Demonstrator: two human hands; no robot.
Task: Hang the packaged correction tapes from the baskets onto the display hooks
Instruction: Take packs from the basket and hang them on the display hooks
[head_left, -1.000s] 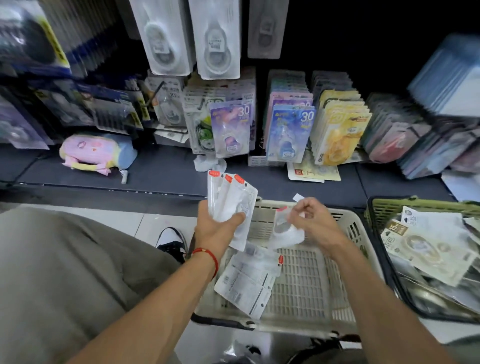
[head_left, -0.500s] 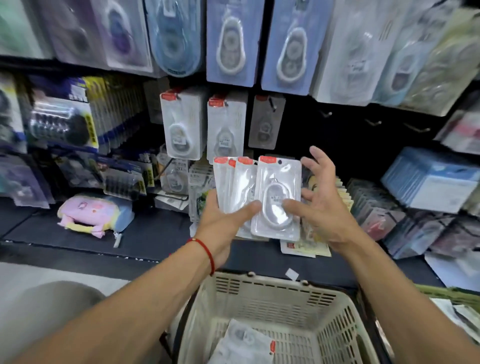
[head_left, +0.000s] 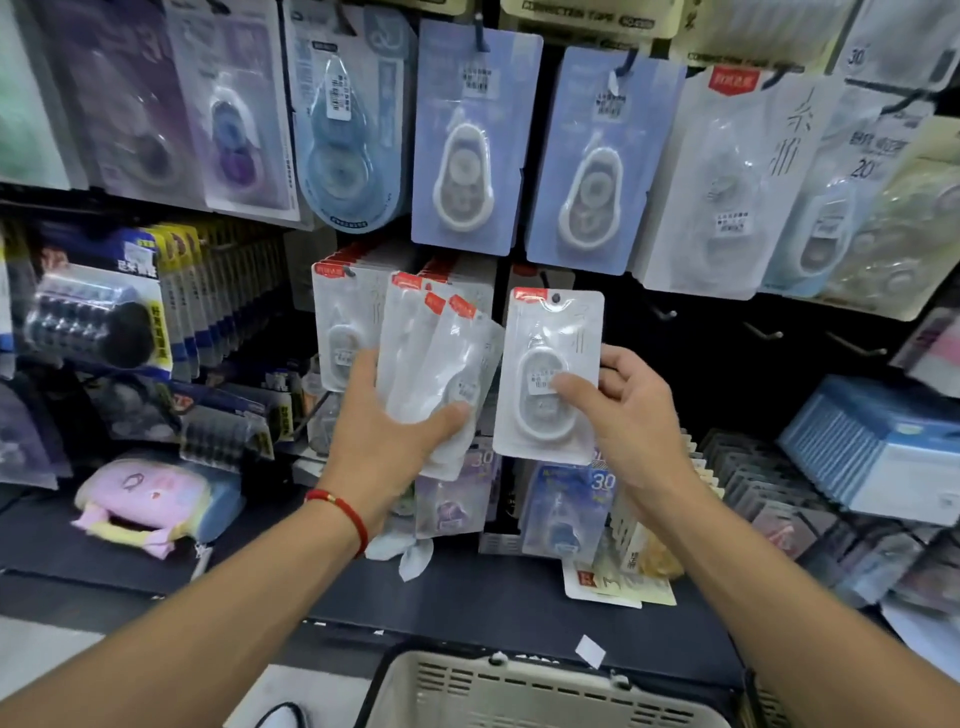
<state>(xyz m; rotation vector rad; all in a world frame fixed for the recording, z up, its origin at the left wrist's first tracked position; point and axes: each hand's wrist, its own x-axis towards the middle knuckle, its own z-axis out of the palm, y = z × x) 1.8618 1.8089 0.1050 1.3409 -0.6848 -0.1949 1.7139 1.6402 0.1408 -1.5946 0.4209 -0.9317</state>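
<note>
A: Largest item first?

B: Display wall (head_left: 571, 322), far side, dark backing. Upper row — hanging packs in purple, blue and white. Lower row, left of centre: two hooks of white red-tabbed correction tape packs (head_left: 340, 332), full. Right of those, bare hooks (head_left: 763, 332) on the dark panel.

A: Shelf below?

B: Dark shelf (head_left: 467, 587), near edge running left to right. On it: a pink and yellow pouch (head_left: 145, 506) at left, upright "30" packs (head_left: 566, 504) at centre, a blue and white box (head_left: 883, 457) at right with rows of stacked packs beside it.

A: Containers?

B: One cream basket (head_left: 519, 691), nearest, bottom centre. Only its slotted rim and wall show; contents cannot be told from here.

A: Hands?

B: Left hand (head_left: 389, 441), red cord at the wrist, grips a fanned bundle of packs (head_left: 436, 364) — thumb across the front, fingers behind. The bundle overlaps the hung packs behind it.

A: And the right?

B: Right hand (head_left: 623, 410) pinches a single pack (head_left: 550, 379), thumb on the clear blister, fingers at the back. Held upright, just right of the bundle, its red tab and hang hole at the height of the lower row. Whether the hole sits on a hook cannot be told.
</note>
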